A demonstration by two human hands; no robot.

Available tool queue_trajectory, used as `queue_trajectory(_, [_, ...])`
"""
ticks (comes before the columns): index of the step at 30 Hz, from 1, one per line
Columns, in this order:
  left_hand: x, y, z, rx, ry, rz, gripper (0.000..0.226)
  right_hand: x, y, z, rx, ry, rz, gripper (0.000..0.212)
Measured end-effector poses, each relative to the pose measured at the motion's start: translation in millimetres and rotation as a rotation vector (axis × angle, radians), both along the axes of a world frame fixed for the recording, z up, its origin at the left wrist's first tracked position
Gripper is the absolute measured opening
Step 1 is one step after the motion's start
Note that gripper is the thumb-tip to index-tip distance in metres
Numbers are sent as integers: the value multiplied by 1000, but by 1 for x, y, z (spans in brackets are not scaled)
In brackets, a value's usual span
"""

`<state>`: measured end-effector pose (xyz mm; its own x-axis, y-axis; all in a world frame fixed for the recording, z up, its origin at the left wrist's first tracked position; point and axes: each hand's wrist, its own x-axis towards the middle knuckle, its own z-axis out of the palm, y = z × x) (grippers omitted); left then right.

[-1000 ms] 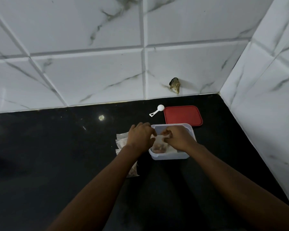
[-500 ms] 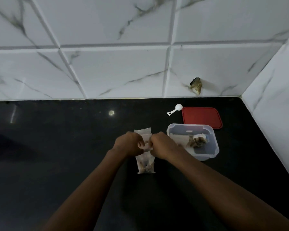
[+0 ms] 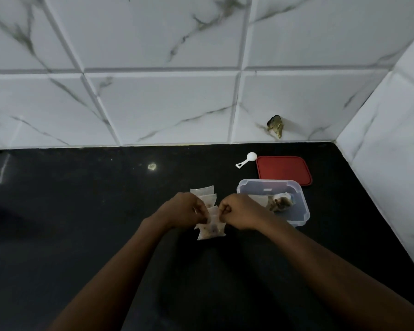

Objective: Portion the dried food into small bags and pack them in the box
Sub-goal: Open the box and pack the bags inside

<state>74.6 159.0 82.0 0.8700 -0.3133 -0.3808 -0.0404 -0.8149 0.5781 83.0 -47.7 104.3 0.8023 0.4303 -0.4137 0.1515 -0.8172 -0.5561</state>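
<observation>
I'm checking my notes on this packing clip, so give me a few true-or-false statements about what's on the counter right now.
1. Both the left hand and the right hand pinch the small bag. True.
2. The red lid is closed on the clear box. False: it lies flat on the counter behind the open box.
3. The white scoop lies on the counter next to the lid. True.
4. The box holds nothing. False: a filled packet lies inside.
</observation>
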Motion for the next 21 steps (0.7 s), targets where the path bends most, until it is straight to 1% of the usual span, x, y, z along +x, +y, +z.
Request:
queue_trajectory(3, [10, -6, 25, -167, -113, 39, 6, 7, -20, 27, 109, -19, -58, 15])
queue_trajectory(5, [19, -18, 41, -241, -184, 42, 9, 12, -34, 44, 148, -62, -114, 11])
queue_trajectory(8, [30, -44, 60, -335, -295, 34, 9, 20, -58, 66, 163, -159, -150, 9])
queue_trajectory(11, [41, -70, 69, -410, -338, 23, 8, 28, -85, 80, 170, -192, -169, 6])
queue_trajectory(13, [47, -87, 69, -430, -331, 10, 7, 34, -103, 83, 134, -192, -171, 5])
queue_trajectory(15, [53, -106, 66, -427, -300, -1, 3, 39, -120, 81, 89, -171, -172, 8])
queue_trajectory(18, [59, -133, 54, -358, -256, -34, 7, 41, -140, 73, 44, -76, -168, 18])
queue_trajectory(21, [61, -156, 37, -297, -211, -75, 6, 43, -155, 58, -29, -12, -134, 16])
